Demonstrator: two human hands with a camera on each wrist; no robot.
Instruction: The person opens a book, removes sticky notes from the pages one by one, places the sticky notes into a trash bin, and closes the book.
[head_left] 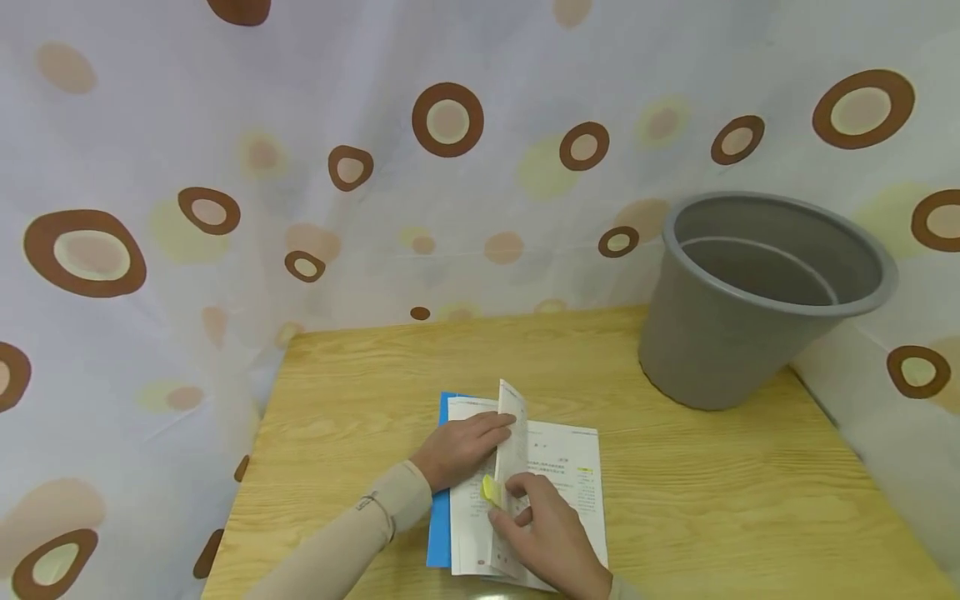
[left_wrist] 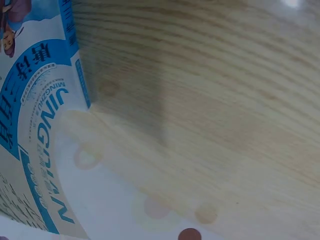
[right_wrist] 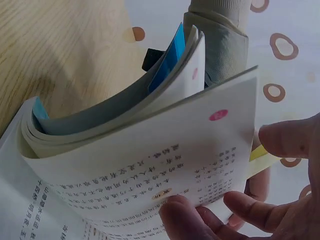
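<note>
A book (head_left: 566,517) with printed white pages and a blue cover (head_left: 439,533) lies open, one leaf (head_left: 512,450) standing up near its middle. My left hand (head_left: 461,446) holds the left-hand pages, its fingertips over the top of the raised leaf; its thumb is hidden. Lower on that leaf, my right hand (head_left: 547,525) pinches a small yellow tab (head_left: 490,490) at the page edge. In the right wrist view the tab (right_wrist: 259,156) shows beside a fingertip, and other fingers lie against the printed page (right_wrist: 150,175). The left wrist view catches the blue-and-white outer cover (left_wrist: 45,100), without the hand.
A big grey bucket (head_left: 705,350) stands at the table's back right. The wooden table (head_left: 360,375) meets a white curtain (head_left: 510,275) with brown circles behind and at the sides.
</note>
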